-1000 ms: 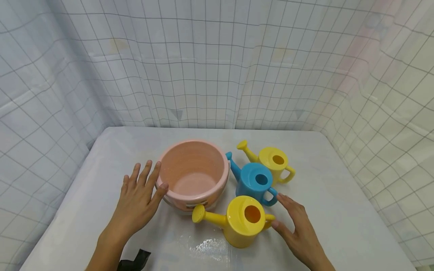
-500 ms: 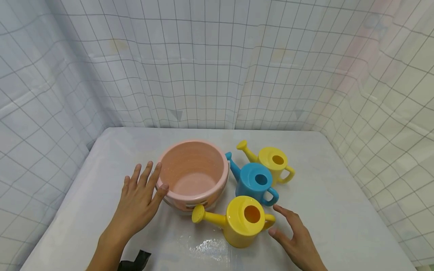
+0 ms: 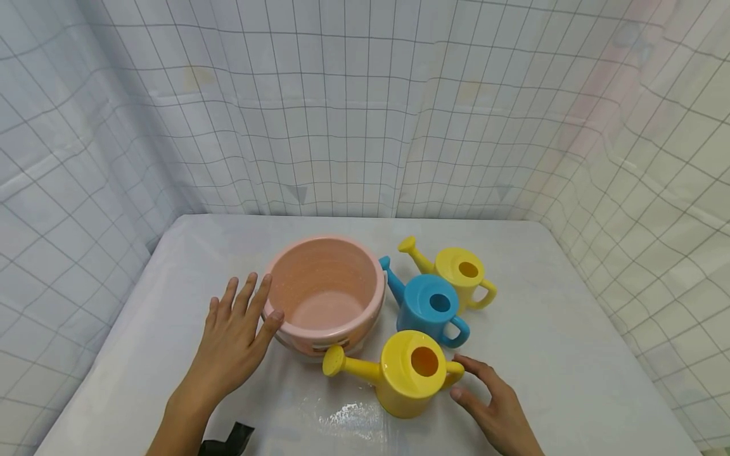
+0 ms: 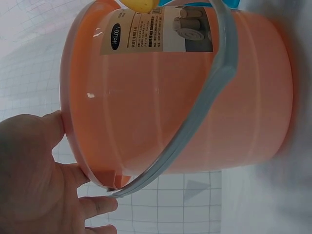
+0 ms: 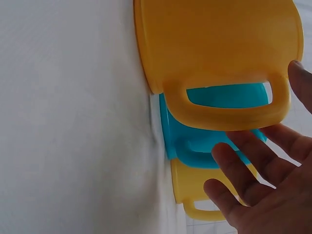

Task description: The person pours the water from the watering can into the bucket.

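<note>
A pink bucket (image 3: 331, 332) with a grey handle (image 4: 195, 109) and a paper label (image 4: 146, 31) stands upright. My left hand (image 3: 230, 342) rests with spread, straight fingers at the left of its rim; in the left wrist view thumb and fingers meet that rim. To the bucket's right are a near yellow watering can (image 3: 399, 399), a blue watering can (image 3: 419, 316) and a far yellow watering can (image 3: 456, 253). My right hand (image 3: 496, 405) is beside the near can's handle (image 5: 219, 118), fingers extended and holding nothing; whether the fingertips touch the handle I cannot tell.
Everything stands on a white-covered table (image 3: 542, 304). White grid-patterned curtains (image 3: 353, 126) surround its back and sides. A shiny wet-looking patch (image 3: 353, 419) lies in front of the near can. A black strap end (image 3: 230, 440) shows beside the left wrist.
My right hand has moved down and slightly left, from beside the blue can's handle to beside the near yellow can's handle. The left hand, bucket and cans look unmoved.
</note>
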A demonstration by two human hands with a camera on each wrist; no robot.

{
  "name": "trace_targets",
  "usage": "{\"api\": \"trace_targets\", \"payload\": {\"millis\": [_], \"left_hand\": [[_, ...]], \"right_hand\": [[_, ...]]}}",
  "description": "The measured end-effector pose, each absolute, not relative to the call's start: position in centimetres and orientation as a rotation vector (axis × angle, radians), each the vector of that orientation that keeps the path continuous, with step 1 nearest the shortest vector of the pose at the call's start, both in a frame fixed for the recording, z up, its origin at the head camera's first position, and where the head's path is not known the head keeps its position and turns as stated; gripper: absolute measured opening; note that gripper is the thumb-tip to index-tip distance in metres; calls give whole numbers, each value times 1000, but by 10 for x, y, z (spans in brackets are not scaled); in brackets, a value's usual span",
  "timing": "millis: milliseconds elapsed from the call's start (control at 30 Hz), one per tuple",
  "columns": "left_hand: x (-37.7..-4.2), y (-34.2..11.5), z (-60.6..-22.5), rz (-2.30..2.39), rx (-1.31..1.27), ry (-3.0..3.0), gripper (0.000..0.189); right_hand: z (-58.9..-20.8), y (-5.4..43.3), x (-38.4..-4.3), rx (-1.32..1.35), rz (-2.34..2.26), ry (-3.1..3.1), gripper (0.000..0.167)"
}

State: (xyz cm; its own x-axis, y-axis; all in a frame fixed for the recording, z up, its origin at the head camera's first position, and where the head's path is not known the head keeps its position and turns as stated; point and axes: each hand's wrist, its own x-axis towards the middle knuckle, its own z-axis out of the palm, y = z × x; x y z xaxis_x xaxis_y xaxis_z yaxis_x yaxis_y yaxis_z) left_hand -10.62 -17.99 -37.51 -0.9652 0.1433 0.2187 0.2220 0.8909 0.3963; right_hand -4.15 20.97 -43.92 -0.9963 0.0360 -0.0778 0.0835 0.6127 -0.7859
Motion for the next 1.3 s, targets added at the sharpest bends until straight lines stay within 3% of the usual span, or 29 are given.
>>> {"api": "trace_targets", "payload": {"millis": [667, 1300], "left_hand": [[-106, -179, -375, -643, -268, -2884, 64], [-105, -178, -375, -653, -254, -2887, 64]], "right_hand": [[-449, 207, -52, 225, -1709, 2534, 31], [-450, 204, -58, 280, -1865, 2364, 31]]}}
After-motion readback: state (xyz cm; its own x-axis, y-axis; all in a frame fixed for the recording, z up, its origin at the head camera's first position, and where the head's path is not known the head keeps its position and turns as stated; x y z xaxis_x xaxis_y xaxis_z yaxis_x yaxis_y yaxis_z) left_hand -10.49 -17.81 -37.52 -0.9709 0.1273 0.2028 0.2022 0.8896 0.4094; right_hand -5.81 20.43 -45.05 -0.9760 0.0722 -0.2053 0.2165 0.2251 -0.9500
